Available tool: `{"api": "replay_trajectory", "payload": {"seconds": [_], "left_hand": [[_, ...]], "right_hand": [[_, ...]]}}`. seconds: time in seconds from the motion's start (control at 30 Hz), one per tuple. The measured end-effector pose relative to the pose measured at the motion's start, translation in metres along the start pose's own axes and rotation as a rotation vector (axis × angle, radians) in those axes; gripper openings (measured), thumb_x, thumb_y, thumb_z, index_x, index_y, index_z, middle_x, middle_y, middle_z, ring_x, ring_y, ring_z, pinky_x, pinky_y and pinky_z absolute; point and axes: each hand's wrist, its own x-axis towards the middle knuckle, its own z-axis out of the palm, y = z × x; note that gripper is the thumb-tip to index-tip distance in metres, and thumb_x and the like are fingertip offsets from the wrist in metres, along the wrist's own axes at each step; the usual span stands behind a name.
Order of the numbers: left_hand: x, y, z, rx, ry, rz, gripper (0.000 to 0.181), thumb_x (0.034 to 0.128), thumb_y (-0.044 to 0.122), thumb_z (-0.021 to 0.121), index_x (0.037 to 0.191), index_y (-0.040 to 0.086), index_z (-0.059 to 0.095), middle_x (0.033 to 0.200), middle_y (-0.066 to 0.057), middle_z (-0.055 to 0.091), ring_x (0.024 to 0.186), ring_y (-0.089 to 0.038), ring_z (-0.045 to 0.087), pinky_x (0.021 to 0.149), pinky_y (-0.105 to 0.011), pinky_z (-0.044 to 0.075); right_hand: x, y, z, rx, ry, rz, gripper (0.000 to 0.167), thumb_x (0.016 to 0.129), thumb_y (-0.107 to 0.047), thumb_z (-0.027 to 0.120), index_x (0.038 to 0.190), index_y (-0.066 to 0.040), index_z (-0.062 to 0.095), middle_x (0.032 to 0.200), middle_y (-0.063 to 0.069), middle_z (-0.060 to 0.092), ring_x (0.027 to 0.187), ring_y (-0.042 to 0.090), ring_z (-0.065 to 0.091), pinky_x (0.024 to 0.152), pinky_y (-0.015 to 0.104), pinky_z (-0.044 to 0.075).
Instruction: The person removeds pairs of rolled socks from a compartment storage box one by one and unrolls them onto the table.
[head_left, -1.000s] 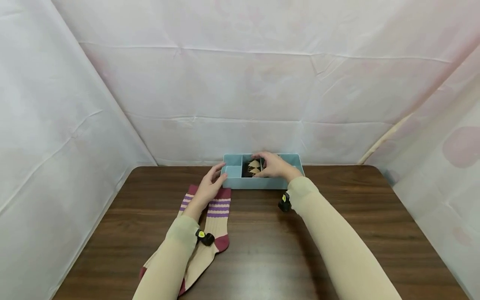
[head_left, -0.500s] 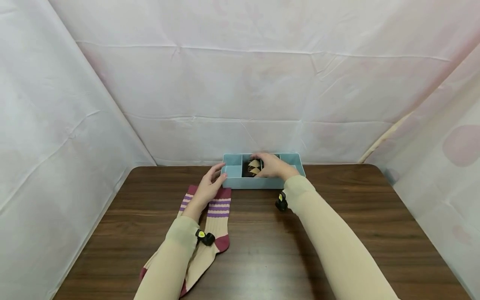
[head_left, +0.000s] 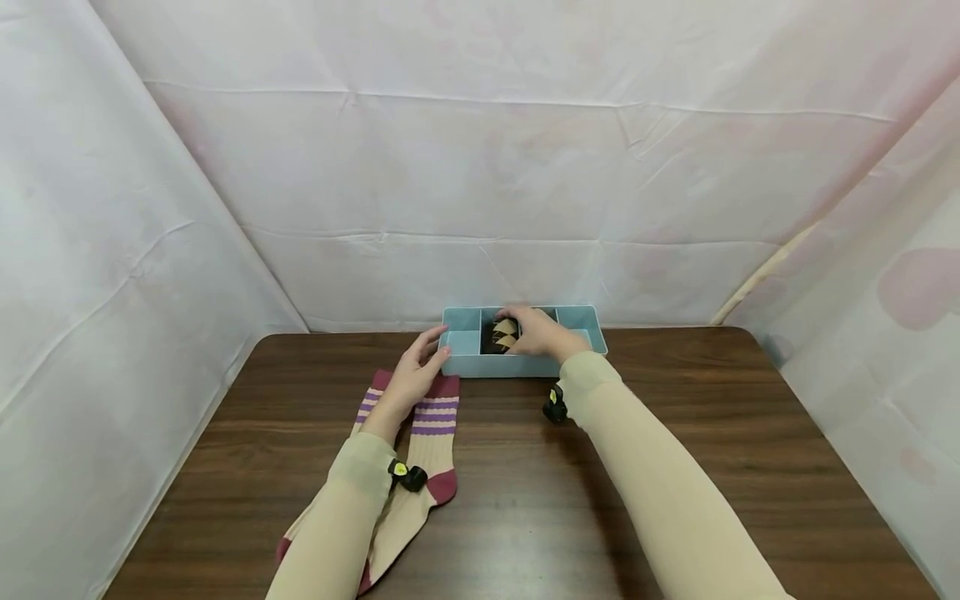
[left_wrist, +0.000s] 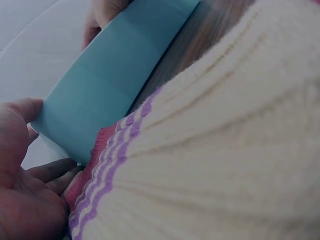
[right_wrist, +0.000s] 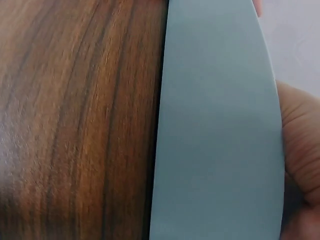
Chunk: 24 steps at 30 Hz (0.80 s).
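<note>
A light blue divided box [head_left: 495,367] stands at the table's back edge. In its second compartment from the left sits a dark bundle with tan triangles [head_left: 505,331], partly hidden. My right hand [head_left: 542,332] reaches in from above, thumb toward the front wall and fingers toward the back, curved around the bundle. At the box's left end my left hand [head_left: 412,377] touches the wall with extended fingers and thumb. Under that hand and forearm lie two cream socks [head_left: 433,450] with maroon ends and purple stripes, cuffs toward the box. The left wrist view shows the striped cuff [left_wrist: 107,170] close up.
The dark wooden table [head_left: 510,517] spreads in front of the box. A white cloth backdrop [head_left: 487,167] rises right behind the box, with cloth sides at left and right. The box's leftmost compartment [head_left: 461,342] shows its bare floor.
My right wrist has shifted slightly left, while its fingers stay at the bundle. The left hand, box and socks keep their places; the head view has drifted a little.
</note>
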Motion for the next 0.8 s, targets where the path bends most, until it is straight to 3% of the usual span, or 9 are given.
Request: {"api": "replay_trajectory", "payload": {"seconds": [0.4,0.63,0.8], "left_hand": [[0.0,0.002,0.001,-0.006,-0.001,-0.007,0.06,0.1139,0.042,0.06,0.168,0.024,0.043,0.172,-0.019,0.039,0.16,-0.039,0.035,0.125,-0.066,0.032],[-0.002,0.0,0.001,0.004,0.004,-0.014,0.062,0.1128,0.046,0.06,0.168,0.026,0.043,0.172,-0.018,0.04,0.158,-0.039,0.038,0.124,-0.064,0.034],[-0.003,-0.002,0.0,0.012,0.009,-0.035,0.063,0.112,0.049,0.061,0.168,0.028,0.043,0.172,-0.018,0.04,0.158,-0.037,0.039,0.124,-0.063,0.035]], "right_hand": [[-0.005,0.0,0.005,0.018,0.077,0.011,0.073,0.092,-0.01,0.089,0.157,-0.015,0.056,0.168,0.013,0.046,0.152,0.039,0.045,0.116,0.056,0.046],[-0.007,0.0,0.002,0.009,0.128,-0.061,0.076,0.091,-0.017,0.092,0.157,-0.01,0.056,0.162,0.014,0.052,0.15,0.037,0.047,0.12,0.055,0.043],[-0.015,-0.011,-0.014,0.034,0.13,-0.088,0.078,0.09,-0.016,0.089,0.16,-0.01,0.053,0.161,0.014,0.051,0.142,0.035,0.051,0.116,0.054,0.045]]}}
